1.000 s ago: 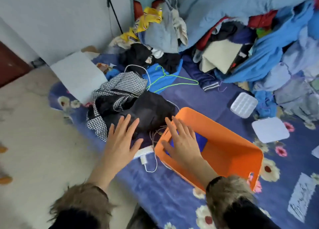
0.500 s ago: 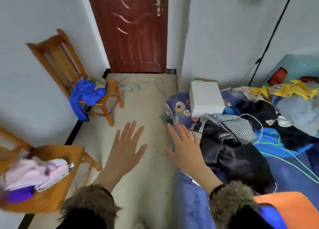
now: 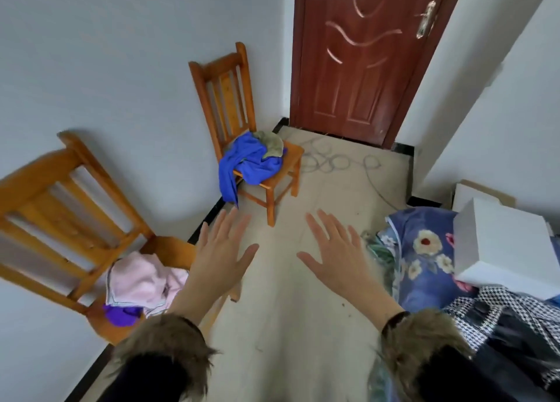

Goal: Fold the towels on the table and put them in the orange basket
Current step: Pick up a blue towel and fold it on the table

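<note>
Both hands empty and spread flat over the floor: left hand [image 3: 222, 254] just above the near chair [image 3: 75, 220], right hand [image 3: 336, 257] beside the floral bedspread [image 3: 424, 250]. Pink towel [image 3: 142, 283] heaped on the near chair's seat by its front edge, over a purple cloth [image 3: 122, 315]; blue towel [image 3: 248, 162] draped off the far chair [image 3: 242, 123] toward the door [image 3: 363, 59]. Orange basket out of view. Best next: reach left for the pink towel, pinch two corners, lift clear of the purple cloth before folding. Compared with half a second ago: view swung further left and up, basket corner gone, chairs closer, hands no longer over the bed's edge.
</note>
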Available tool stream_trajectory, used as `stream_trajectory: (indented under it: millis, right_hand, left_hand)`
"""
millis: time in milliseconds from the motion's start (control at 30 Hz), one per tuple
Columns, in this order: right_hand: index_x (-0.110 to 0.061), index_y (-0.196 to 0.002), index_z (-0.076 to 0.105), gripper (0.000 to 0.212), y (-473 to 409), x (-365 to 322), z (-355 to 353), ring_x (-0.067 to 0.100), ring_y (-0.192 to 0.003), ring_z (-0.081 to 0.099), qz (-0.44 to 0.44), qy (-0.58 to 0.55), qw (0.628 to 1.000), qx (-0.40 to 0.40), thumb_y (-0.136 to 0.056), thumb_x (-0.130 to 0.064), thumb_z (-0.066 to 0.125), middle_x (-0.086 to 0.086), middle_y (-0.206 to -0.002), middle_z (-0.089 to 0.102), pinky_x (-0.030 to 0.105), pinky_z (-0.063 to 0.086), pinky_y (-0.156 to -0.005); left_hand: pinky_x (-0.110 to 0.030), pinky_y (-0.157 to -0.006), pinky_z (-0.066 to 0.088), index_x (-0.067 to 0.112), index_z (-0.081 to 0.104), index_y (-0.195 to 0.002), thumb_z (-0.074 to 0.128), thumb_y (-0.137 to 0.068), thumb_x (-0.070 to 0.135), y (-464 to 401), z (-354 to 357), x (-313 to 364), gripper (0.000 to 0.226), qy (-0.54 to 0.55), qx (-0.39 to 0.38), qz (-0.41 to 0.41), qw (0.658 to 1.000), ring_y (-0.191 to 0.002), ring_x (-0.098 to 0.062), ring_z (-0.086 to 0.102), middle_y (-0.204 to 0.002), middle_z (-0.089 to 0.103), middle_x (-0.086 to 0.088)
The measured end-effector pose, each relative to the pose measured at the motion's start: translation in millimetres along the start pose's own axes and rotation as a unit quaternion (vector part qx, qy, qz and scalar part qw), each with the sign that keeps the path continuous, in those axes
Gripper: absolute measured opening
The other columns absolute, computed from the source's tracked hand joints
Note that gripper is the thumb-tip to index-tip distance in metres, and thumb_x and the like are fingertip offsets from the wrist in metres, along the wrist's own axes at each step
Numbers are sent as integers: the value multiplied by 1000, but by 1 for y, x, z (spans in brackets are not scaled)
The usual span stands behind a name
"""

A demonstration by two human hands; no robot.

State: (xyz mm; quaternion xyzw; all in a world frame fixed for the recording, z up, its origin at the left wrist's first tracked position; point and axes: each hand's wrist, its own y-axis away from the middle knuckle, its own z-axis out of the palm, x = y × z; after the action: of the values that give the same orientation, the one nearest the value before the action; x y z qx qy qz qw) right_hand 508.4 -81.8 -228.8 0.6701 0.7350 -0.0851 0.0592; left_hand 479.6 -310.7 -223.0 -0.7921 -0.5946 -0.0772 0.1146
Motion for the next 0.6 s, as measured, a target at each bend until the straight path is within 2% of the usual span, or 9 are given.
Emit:
stream_trajectory:
  millis: [167,400,600]
  right_hand:
    - [-30,-149,0,71,-81,8,-4,18,-145,6,-9,-19,1000,9,-92,-55,36,-3,-158,5,41,8,-115]
    - [-31,-148,0,72,-214,52,21,19,-145,8,-11,-20,1000,-19,-92,-55,37,-2,-158,7,43,9,-114]
    - [-29,-149,4,73,-355,94,16,21,-144,12,-32,-33,998,-38,-91,-53,40,2,-157,12,47,11,-113]
  left_hand:
    - [-38,-116,-2,28,13,-149,28,-96,50,-73,-4,-27,59,-15,-8,5,1000,-145,-18,-4,-158,7,2]
    - [-40,-116,0,28,13,-149,29,-95,52,-202,37,-41,60,-16,-40,-3,999,-146,-20,-1,-157,9,3]
    - [-41,-116,2,31,16,-148,34,-94,51,-335,51,-44,59,-13,-40,-42,998,-146,-20,1,-157,10,2]
